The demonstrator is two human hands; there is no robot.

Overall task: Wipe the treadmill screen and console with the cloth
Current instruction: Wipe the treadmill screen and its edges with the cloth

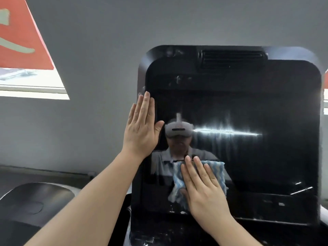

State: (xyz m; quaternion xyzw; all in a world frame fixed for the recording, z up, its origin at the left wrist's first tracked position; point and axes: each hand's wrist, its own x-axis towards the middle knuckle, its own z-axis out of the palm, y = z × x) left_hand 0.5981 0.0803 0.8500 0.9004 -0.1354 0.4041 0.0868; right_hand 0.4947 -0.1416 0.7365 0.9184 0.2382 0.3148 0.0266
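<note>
A: Grip first. Right hand point(204, 189) lies flat, fingers spread, palm pressing the cloth point(179, 181) against the screen point(248, 157). Nothing is pinched; the cloth is held only by pressure between palm and glass.

B: Left hand point(142, 128)?

A: Open, fingers together and pointing to 12 o'clock, laid flat on the screen's left edge at about 9 o'clock from screen centre. It holds nothing. I judge it is bracing the panel.

B: Cloth location?

A: Lower-left quarter of the screen, roughly 7 o'clock from centre. Blue-and-white wavy weave, bunched, with a loose tail hanging toward 6 o'clock below the hand.

B: Handling?

A: Judgement: light, soft and limp, so it will fold and creep under a flat palm. The best hold is over its middle with spread fingers, as now, or with the tail tucked under the palm. The glass looks glossy and smooth, so likely slippery; it reflects the person and a ceiling light. Probably needs even pressure, not hard.

B: Orientation?

A: The screen faces the person, tilted back a little, long axis running 12 to 6. Vent point(232, 58) at the top edge. The cloth's long axis is also near 12 to 6, leaning slightly toward 1.

B: Console point(159, 235)?

A: Below the screen, at 6 o'clock. It shows pale specks, so I judge it not yet wiped.
</note>
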